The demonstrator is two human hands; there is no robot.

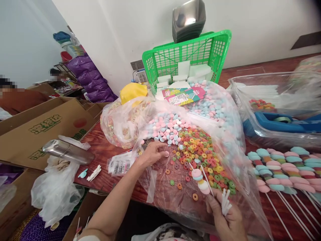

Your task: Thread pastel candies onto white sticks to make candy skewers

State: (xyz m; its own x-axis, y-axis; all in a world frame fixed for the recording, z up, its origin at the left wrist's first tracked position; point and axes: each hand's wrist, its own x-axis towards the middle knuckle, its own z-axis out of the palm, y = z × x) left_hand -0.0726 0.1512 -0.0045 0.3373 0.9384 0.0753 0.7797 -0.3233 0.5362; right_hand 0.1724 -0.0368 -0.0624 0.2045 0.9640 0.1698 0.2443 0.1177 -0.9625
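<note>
My left hand (152, 154) pinches a small pink marshmallow (167, 154) between thumb and fingertips, just in front of the loose candy. In my right hand (225, 214) is a bundle of white sticks (226, 202) together with a candy skewer (200, 180). Pink, blue and white marshmallows with a yellowish piece among them are threaded on that skewer. Between and beyond my hands lie a heap of colourful gummy rings (198, 147) and a pile of pink and blue marshmallows (168, 127), both on a clear plastic sheet (160, 190).
Finished-looking candy skewers (286, 167) lie at the right, below a clear plastic bin (288, 134) holding a blue tape dispenser (278, 122). A green basket (185, 50) stands at the back. At left are a steel flask (67, 151) and cardboard boxes (50, 127). Another person (22, 98) sits farther off.
</note>
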